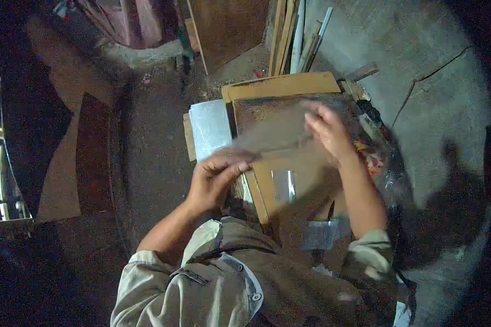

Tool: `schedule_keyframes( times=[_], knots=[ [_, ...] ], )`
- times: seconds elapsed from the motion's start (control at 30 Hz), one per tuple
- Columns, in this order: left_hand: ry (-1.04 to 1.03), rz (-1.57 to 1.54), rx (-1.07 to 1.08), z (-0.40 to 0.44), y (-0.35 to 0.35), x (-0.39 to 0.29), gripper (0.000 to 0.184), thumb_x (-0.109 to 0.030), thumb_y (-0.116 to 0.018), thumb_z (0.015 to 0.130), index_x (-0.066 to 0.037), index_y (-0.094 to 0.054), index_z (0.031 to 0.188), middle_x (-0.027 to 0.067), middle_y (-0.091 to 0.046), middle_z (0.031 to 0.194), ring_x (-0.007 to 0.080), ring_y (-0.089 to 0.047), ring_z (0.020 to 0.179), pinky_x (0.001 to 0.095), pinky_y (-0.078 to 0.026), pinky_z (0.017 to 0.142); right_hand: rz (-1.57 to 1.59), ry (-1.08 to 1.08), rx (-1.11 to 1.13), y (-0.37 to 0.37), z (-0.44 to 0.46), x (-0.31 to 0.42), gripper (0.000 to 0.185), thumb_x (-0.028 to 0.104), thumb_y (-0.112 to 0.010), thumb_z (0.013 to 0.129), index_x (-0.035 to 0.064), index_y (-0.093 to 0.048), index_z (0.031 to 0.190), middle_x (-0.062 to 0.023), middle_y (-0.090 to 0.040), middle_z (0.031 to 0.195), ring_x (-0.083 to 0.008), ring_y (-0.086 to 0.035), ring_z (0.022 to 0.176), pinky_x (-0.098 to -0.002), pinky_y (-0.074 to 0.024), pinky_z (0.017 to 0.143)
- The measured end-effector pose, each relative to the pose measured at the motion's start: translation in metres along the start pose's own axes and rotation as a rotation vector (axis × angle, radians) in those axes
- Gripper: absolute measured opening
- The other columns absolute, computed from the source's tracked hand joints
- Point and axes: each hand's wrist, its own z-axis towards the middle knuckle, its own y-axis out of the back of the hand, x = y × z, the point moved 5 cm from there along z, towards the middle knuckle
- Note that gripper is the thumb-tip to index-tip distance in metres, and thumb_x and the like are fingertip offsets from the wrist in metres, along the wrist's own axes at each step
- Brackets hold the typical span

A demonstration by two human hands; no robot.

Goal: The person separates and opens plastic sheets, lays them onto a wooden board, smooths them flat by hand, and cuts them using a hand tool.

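A thin, see-through sheet [273,131], blurred and probably plastic, spans the space between my hands. My left hand [215,177] is closed on its near left edge, thumb pressed against the fingers. At its right side is my right hand [328,133], with curled fingers and thumb on the sheet's edge; motion smears the fingertips. Beneath both hands lies a yellowish-brown board [283,87] with a dark, worn panel on it. A stack of pale, shiny sheets [210,125] rests just beyond my left hand. Nearer my body, a small clear piece [283,185] lies on the board.
Another clear piece [319,234] is by my lap. Long wooden strips [282,38] and pale tubes stand at the back beside a brown panel [229,32]. Crumpled wrappers [372,161] lie right of the board. A cracked grey wall or floor [431,98] is at right.
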Motion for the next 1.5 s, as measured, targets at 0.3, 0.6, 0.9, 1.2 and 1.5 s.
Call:
schedule_keyframes(
  times=[0.3,0.6,0.9,1.2,1.5],
  knots=[
    [-0.518,0.488,0.036,0.026,0.008,-0.049,0.021,0.005,-0.069,0.07,-0.003,-0.071,0.089,0.0198,-0.05,0.129,0.0319,-0.051,0.118,0.0396,-0.046,0.092,-0.031,0.223,-0.081,0.014,0.023,0.078,0.039,0.016,-0.057,0.091,0.0071,-0.048,0.127,0.0026,-0.058,0.086,-0.004,-0.049,0.066,-0.0192,-0.0407,0.058],
    [0.052,0.185,-0.086,0.065,0.032,0.124,0.03,0.005,-0.071,0.068,-0.008,-0.071,0.095,0.0122,-0.051,0.129,0.027,-0.051,0.115,0.0351,-0.047,0.089,-0.088,0.097,0.025,0.029,0.079,-0.109,0.043,0.006,-0.054,0.09,0.002,-0.042,0.132,-0.0018,-0.055,0.092,-0.0093,-0.051,0.081,-0.0263,-0.0437,0.072],
    [0.013,1.241,0.219,0.079,0.031,0.119,0.024,-0.036,-0.066,0.077,-0.025,-0.072,0.098,0.0098,-0.035,0.145,0.0326,-0.028,0.135,0.0521,-0.024,0.105,-0.518,0.123,0.024,0.032,0.103,-0.134,0.049,0.007,-0.055,0.09,0.0055,-0.037,0.136,-0.011,-0.059,0.101,-0.0186,-0.058,0.09,-0.0317,-0.0464,0.078],
    [-0.206,1.374,0.125,0.118,0.013,0.119,0.044,-0.027,-0.057,0.086,-0.017,-0.05,0.128,0.0139,-0.045,0.135,0.0319,-0.038,0.127,0.0506,-0.028,0.101,-0.875,0.205,-0.137,0.02,0.082,-0.106,0.061,0.015,-0.061,0.087,0.0116,-0.031,0.14,-0.0204,-0.054,0.113,-0.0364,-0.054,0.1,-0.0444,-0.0453,0.081],
    [-0.117,1.398,0.152,0.162,0.003,0.124,0.061,-0.036,-0.062,0.081,-0.025,-0.041,0.137,0.0116,-0.036,0.143,0.0316,-0.03,0.134,0.0564,-0.025,0.102,-1.088,0.362,0.052,-0.015,0.033,-0.065,0.054,0.035,-0.068,0.078,0.0074,-0.053,0.121,-0.0148,-0.053,0.117,-0.0336,-0.051,0.107,-0.0467,-0.0325,0.096]
  ],
)
